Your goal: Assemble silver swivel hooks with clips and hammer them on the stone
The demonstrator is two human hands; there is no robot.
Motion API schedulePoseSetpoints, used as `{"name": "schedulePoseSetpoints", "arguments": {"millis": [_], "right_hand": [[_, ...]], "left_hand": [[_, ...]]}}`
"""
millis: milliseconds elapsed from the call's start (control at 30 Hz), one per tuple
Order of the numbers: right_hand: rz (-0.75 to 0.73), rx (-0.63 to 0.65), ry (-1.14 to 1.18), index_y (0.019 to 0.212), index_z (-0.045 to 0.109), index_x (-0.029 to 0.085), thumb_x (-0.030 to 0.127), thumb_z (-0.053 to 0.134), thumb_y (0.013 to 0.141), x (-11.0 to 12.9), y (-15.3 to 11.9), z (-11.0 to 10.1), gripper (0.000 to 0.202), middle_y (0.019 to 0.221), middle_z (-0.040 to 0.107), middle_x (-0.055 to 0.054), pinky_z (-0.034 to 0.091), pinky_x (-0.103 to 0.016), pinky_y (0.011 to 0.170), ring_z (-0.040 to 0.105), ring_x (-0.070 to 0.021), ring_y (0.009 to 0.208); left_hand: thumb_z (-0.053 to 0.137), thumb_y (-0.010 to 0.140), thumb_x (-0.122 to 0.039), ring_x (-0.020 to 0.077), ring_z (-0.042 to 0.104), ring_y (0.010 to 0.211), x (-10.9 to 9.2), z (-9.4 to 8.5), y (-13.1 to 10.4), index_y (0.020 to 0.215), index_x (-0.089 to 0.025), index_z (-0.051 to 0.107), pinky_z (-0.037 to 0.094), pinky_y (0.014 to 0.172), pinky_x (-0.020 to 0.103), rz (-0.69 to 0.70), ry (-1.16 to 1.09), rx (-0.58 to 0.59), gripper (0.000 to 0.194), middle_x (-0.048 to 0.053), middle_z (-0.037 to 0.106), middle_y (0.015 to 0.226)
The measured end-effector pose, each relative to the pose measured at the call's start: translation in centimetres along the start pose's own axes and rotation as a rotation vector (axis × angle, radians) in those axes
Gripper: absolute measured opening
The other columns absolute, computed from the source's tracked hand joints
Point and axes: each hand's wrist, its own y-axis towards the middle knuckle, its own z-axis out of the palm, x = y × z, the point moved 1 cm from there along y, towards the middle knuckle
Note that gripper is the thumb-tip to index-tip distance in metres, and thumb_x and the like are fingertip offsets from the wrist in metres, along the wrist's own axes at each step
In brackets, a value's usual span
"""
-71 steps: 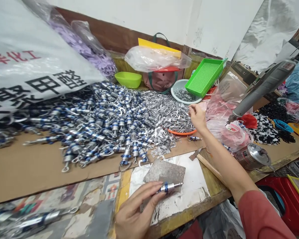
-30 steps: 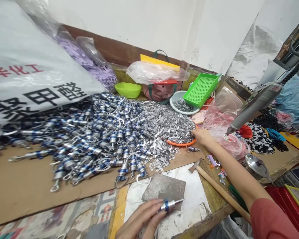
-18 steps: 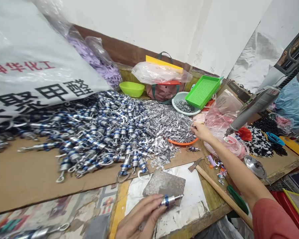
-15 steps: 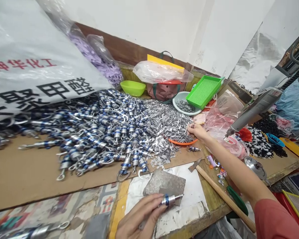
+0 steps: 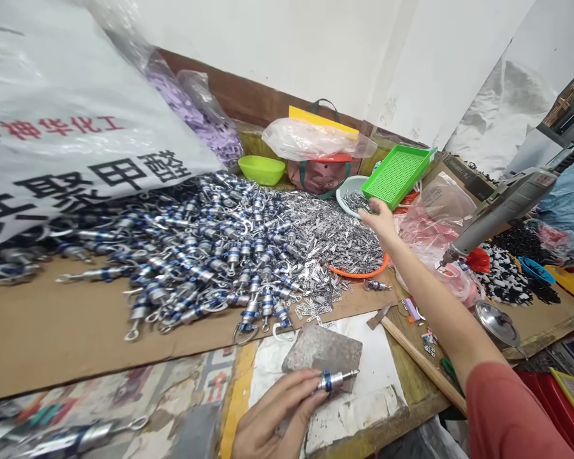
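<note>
My left hand grips a silver metal cylinder fitting with a blue ring and a thin eyed rod pointing right. The fitting is just over the front of a grey stone block. Farther out, my right hand reaches to the near rim of a pale blue bowl holding small metal pins. Its thumb and a finger show apart; the other fingers are partly hidden. Small flat metal links lie heaped nearer me, on and around an orange tray.
Many similar fittings are piled on cardboard at left. A hammer lies right of the stone. A green perforated basket leans on the bowl, and a power screwdriver hangs at right. A large white sack looms at left.
My right hand has moved from above the flat links, where it pinched a small silver piece, up and away to the pale blue bowl. My left hand still holds the fitting. The view shifted slightly.
</note>
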Motion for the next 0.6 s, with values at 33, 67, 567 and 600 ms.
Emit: {"name": "schedulePoseSetpoints", "arguments": {"millis": [33, 67, 567, 600], "right_hand": [[-0.037, 0.085, -0.059, 0.101, 0.063, 0.017, 0.02, 0.062, 0.081, -0.4, -2.2, 0.2, 0.02, 0.098, 0.065, -0.004, 0.049, -0.031, 0.078, 0.061, -0.014, 0.082], [-0.077, 0.193, -0.12, 0.091, 0.066, 0.016, 0.018, 0.065, 0.077, -0.9, -4.5, 0.4, 0.013, 0.086, 0.067, -0.002, 0.05, -0.029, 0.073, 0.061, -0.0133, 0.073], [-0.4, 0.369, -0.566, 0.093, 0.068, 0.018, 0.004, 0.047, 0.083, -6.1, -13.4, 6.5, 0.027, 0.083, 0.06, -0.007, 0.044, -0.028, 0.073, 0.055, -0.0178, 0.08], [-0.397, 0.35, -0.557, 0.095, 0.068, 0.018, 0.002, 0.046, 0.082, -6.2, -13.4, 6.5, 0.03, 0.083, 0.06, -0.007, 0.044, -0.028, 0.072, 0.055, -0.0178, 0.08]], "left_hand": [[0.068, 0.07, -0.003, 0.0136, 0.071, 0.077, -0.1, 0.0, 0.0, 0.09, -0.022, 0.071, 0.056, 0.079, 0.019, -0.012, -0.006, 0.006, 0.028, 0.001, 0.075, 0.087], [0.068, 0.07, -0.004, 0.0132, 0.071, 0.078, -0.2, 0.0, 0.0, 0.09, -0.023, 0.071, 0.055, 0.079, 0.018, -0.018, -0.015, 0.013, 0.028, 0.001, 0.075, 0.087], [0.068, 0.072, -0.017, 0.0137, 0.07, 0.08, -2.2, -0.8, 0.6, 0.075, -0.026, 0.073, 0.055, 0.077, 0.019, -0.394, -0.128, 0.001, 0.011, -0.001, 0.075, 0.082], [0.069, 0.072, -0.018, 0.0141, 0.07, 0.08, -2.4, -1.0, 0.5, 0.075, -0.027, 0.074, 0.055, 0.077, 0.019, -0.41, -0.121, -0.006, 0.011, -0.001, 0.075, 0.082]]}}
